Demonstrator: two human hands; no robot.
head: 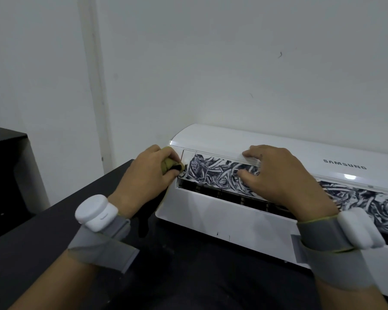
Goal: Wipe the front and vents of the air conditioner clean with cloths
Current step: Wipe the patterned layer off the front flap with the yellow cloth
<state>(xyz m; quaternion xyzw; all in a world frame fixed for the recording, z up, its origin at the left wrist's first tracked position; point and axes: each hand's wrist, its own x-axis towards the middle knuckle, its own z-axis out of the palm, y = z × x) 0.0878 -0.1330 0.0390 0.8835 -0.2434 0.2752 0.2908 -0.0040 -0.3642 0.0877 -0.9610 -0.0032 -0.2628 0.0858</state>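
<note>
A white air conditioner [222,218] lies on a black table [43,238], its front facing up toward me. A long flap smeared with black scribbles [213,171] runs across it above the dark vent slot [233,199]. My left hand [143,177] grips a bunched olive-yellow cloth [169,162], blackened at its tip, and holds it against the flap's left end. My right hand [278,175] rests on the unit with its fingers on the flap's upper edge and its thumb on the scribbled surface. A dark part of the cloth hangs below my left wrist.
A white wall [211,63] rises right behind the unit. A dark cabinet [5,166] stands at the far left beyond the table's edge. Both wrists carry grey straps with white sensor pods [94,212].
</note>
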